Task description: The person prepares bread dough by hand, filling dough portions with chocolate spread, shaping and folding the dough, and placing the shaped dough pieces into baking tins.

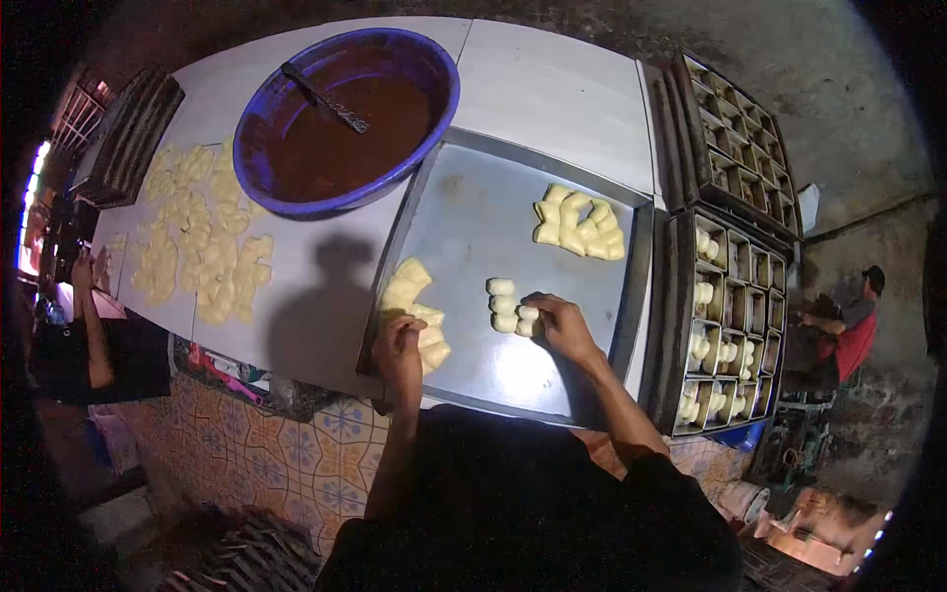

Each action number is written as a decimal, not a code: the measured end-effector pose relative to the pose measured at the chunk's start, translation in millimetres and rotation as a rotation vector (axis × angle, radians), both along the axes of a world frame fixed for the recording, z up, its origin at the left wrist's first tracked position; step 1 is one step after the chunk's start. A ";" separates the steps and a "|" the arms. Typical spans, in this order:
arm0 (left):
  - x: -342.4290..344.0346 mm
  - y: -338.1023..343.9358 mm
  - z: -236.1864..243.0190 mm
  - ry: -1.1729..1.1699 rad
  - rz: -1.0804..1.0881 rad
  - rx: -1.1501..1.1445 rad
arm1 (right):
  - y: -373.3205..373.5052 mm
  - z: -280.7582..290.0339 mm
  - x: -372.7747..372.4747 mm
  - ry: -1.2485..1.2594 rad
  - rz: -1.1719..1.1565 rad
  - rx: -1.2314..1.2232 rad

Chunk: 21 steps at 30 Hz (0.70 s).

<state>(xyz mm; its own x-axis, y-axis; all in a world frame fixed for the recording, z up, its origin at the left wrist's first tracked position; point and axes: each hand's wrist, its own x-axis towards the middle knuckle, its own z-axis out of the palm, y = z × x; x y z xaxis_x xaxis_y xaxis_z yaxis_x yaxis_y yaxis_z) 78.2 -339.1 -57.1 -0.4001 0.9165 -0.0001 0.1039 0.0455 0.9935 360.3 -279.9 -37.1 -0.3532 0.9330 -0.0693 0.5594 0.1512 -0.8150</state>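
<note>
A wide metal tray [469,212] lies in front of me with pale yellow dough on it. At its left edge is a row of flattened dough pieces [406,286]. My left hand [398,353] is over that row, its fingers curled together at one of the pieces. Near the tray's middle stands a small cluster of dough rolls [503,308]. With its fingertips, my right hand [560,328] pinches a dough roll on the right side of this cluster. Another patch of flat dough pieces [580,223] sits in the tray's far right part.
A blue basin [449,94] with brown contents and a dark brush [326,99] stands beyond the tray. More dough pieces [207,237] spread over the white table to the left. Divided moulds [725,321], some holding dough, stand right. One person [91,326] works at left, another [856,340] farther right.
</note>
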 end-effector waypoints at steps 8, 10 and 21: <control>16.3 12.5 33.1 0.435 -0.071 0.026 | 49.1 35.5 -102.8 -0.031 0.178 0.369; 19.2 19.5 24.8 0.762 -0.203 -0.095 | 73.5 10.1 -146.8 0.002 0.377 0.464; 21.0 24.6 14.7 0.844 -0.222 -0.285 | 2.1 68.0 -60.8 0.504 0.126 -0.103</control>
<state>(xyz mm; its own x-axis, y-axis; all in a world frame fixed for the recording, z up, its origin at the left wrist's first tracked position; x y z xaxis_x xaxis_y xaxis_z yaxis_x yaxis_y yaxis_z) 99.3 -314.5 -42.5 -0.1844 0.9825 -0.0258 0.8254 0.1691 0.5386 299.5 -277.8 30.8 -0.4750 0.8786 0.0493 0.0772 0.0974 -0.9923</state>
